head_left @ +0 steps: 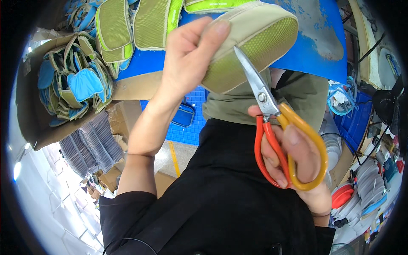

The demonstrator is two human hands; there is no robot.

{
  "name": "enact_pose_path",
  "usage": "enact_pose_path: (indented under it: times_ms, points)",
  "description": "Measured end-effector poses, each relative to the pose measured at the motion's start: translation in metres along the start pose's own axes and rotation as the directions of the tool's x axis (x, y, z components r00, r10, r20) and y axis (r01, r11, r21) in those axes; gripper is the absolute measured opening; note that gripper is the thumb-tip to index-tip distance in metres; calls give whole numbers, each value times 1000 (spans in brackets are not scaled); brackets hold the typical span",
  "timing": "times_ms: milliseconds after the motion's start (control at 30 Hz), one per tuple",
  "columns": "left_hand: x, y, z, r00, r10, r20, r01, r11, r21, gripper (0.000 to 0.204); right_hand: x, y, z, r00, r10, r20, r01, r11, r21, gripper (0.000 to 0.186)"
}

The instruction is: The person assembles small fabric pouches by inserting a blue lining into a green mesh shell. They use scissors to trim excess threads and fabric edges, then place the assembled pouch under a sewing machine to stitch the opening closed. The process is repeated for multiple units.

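My left hand (pixel 189 53) grips an olive-green mesh fabric piece (pixel 265 40) with a cream band, thumb on top of the band and the other fingers mostly hidden behind. The piece is tilted above the blue table. In my right hand (pixel 293 151) is a pair of scissors (pixel 262 98) with one red and one yellow handle, its fingers through the loops. The blades look closed and point up and left, their tip lying over the mesh near the seam with the cream band. Whether the tip touches the fabric, I cannot tell.
Several similar green mesh pieces (pixel 153 25) lie along the far left of the blue table (pixel 318 29). A cardboard box (pixel 25 102) at left holds many blue and olive fabric pieces (pixel 85 85). Reels (pixel 369 187) stand at the lower right. A blue crate (pixel 185 131) sits below the table.
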State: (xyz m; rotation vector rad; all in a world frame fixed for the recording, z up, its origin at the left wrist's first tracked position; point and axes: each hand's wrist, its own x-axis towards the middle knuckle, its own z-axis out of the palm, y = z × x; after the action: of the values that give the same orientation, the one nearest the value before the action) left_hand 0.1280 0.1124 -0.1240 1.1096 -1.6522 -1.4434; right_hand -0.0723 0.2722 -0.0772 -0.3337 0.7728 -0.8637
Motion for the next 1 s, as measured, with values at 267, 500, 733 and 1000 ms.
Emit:
enact_pose_path:
  times_ms: [267,500,733,1000]
  points:
    - [3,-11,-1,1000,-17,23,17,1000,16,33,-5,-8,-3,994,99,47,-107,972,210,64]
    - [1,-7,0,999,-29,17,29,999,26,33,-2,-6,-7,992,115,56,-126,958,259,64]
    - [2,-4,0,995,-78,59,84,990,-115,27,1,-2,0,1000,17,15,-19,980,199,66]
    - [3,-8,-11,976,-158,150,179,974,-142,28,3,-7,0,995,97,21,-99,978,181,66]
